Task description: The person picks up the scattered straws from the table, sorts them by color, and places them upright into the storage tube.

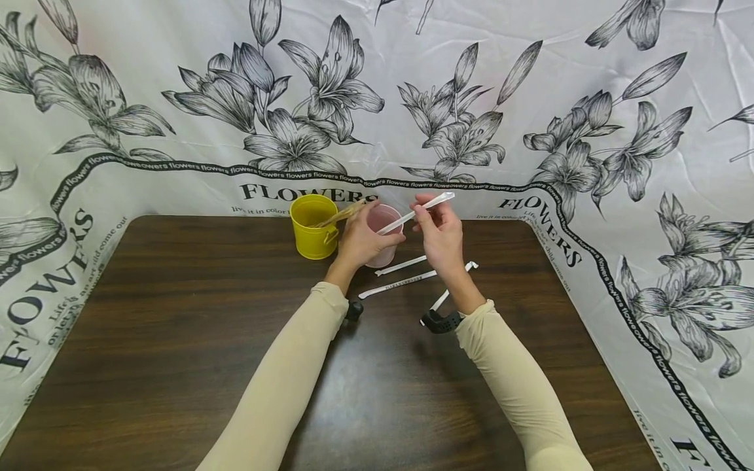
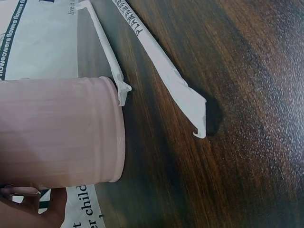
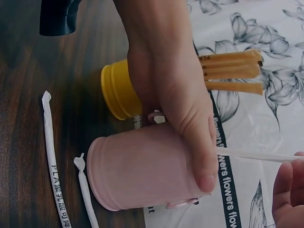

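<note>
My left hand grips a small pink bucket near its rim, with the thumb across the front. In the right wrist view the bucket stands on the table, and that thumb lies along its rim. A white paper-wrapped straw slants from the bucket's mouth, its lower end inside. The fingers of my right hand pinch this straw near its upper part. Beside my left hand stands a yellow bucket with several brown paper-wrapped sticks in it.
Three more wrapped straws lie on the dark wooden table: one near the pink bucket, a printed one in front, and one partly under my right wrist. A flower-printed cloth rises behind the table.
</note>
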Available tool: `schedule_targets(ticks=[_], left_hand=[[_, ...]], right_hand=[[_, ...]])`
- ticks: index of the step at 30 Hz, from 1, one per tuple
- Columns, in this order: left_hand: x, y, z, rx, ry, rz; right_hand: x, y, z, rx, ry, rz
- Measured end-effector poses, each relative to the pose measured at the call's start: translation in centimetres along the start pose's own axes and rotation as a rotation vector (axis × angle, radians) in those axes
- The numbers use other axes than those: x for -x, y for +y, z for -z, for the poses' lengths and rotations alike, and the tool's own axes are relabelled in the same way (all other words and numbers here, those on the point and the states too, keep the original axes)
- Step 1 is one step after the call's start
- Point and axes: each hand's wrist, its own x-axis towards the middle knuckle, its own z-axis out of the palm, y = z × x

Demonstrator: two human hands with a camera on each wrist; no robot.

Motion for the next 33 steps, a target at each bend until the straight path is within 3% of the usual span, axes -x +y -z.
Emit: schedule_targets(ticks=[8,15,19,22,28,33], left_hand=[[0.1,0.1,0.3,-0.009,-0.01,0.018],[0.0,-0.1,0.1,-0.002,-0.005,0.015],[0.0,-0.2,0.0,-0.007,-0.008,0.022],[0.0,-0.2,0.0,-0.007,-0.01,0.023],[0.0,-0.1,0.0,-0.004,-0.007,0.023],[-0.1,-0.3,0.0,-0.004,-0.012,0.026]], right_hand=[[0.2,0.3,0.7,0.018,0.009,-0.069],[0.9,0.9,3.0,0.022,0.069,-0.12],[2.2,1.7,4.7,0.091,0.081,-0.149],[3.6,2.7,6.1,0.211,0.023,-0.225],[5.8,4.9,8.8,0.488,-0.259,-0.349],[7.2,6.5,10.1,0.562,-0.337,-0.4]])
